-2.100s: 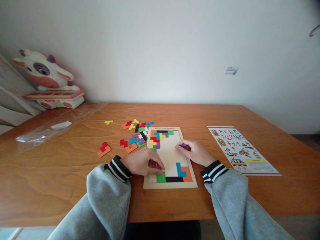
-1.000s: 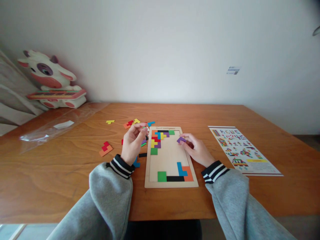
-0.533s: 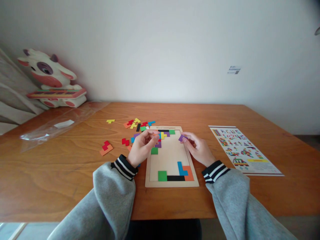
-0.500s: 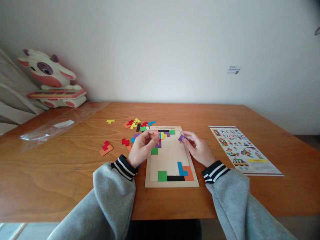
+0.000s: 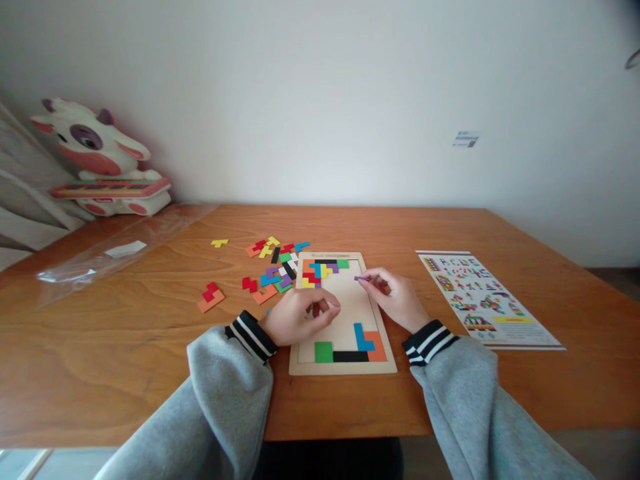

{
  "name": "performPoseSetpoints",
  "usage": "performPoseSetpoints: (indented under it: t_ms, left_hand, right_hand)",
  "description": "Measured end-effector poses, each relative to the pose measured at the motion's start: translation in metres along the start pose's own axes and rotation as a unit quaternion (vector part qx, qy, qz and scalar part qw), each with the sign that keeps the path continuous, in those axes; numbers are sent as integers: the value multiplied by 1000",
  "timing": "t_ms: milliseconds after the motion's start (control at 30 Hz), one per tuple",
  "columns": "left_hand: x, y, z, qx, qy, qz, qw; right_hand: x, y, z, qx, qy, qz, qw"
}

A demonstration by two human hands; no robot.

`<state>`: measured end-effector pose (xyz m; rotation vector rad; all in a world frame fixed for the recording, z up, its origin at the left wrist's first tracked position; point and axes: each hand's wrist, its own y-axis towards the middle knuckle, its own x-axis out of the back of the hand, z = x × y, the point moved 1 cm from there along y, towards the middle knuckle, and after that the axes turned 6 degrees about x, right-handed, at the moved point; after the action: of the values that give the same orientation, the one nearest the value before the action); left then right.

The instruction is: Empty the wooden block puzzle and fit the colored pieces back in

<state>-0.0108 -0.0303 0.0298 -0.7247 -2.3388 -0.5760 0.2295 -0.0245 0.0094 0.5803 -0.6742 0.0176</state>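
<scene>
A thin purple puzzle piece (image 5: 362, 278), seen nearly edge-on, is pinched between the thumb and forefinger of my right hand (image 5: 393, 297), above the right side of the wooden puzzle board (image 5: 345, 368). My left hand (image 5: 303, 315) hovers over the board's left side, fingers curled, thumb and fingertips close together; no piece shows in it. Colourful pieces fill the board's upper left, among them a yellow piece (image 5: 324, 272) and a green one (image 5: 343, 264). Along the bottom lie a green square (image 5: 323, 352), a black bar (image 5: 350, 357), a blue L-piece (image 5: 361, 340) and an orange piece (image 5: 379, 350).
Several loose pieces, including an orange one (image 5: 265, 294), lie left of the board. A printed pattern sheet (image 5: 500, 303) rests at right. Clear plastic wrapping (image 5: 95, 270) and a cow-shaped toy keyboard (image 5: 110, 190) are at far left. A wall stands behind the wooden table (image 5: 125, 373).
My left hand has moved down and slightly right from the board's upper left, uncovering pieces there. The purple piece in my right hand has turned from showing its face to nearly edge-on.
</scene>
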Motion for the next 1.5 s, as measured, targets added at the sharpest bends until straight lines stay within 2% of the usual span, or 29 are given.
performPoseSetpoints:
  t_ms: [100,200,300,467,733,1500]
  left_hand:
    - [-2,-3,1,-120,149,24,981]
    - [-2,-3,2,-164,207,22,964]
    - [-2,-3,3,-168,219,28,961]
    - [-3,-4,0,-174,211,40,961]
    - [-2,-4,0,-176,215,31,960]
    - [-5,-4,3,-184,215,27,959]
  right_hand:
    - [0,0,1,21,4,-5,1000]
    - [-2,-1,-2,10,45,-14,999]
    - [-3,-3,-4,-15,71,-7,997]
    - [-1,-4,-1,-39,35,19,998]
    - [-1,-2,-1,-10,2,23,1000]
    - [-1,-1,2,7,-9,22,1000]
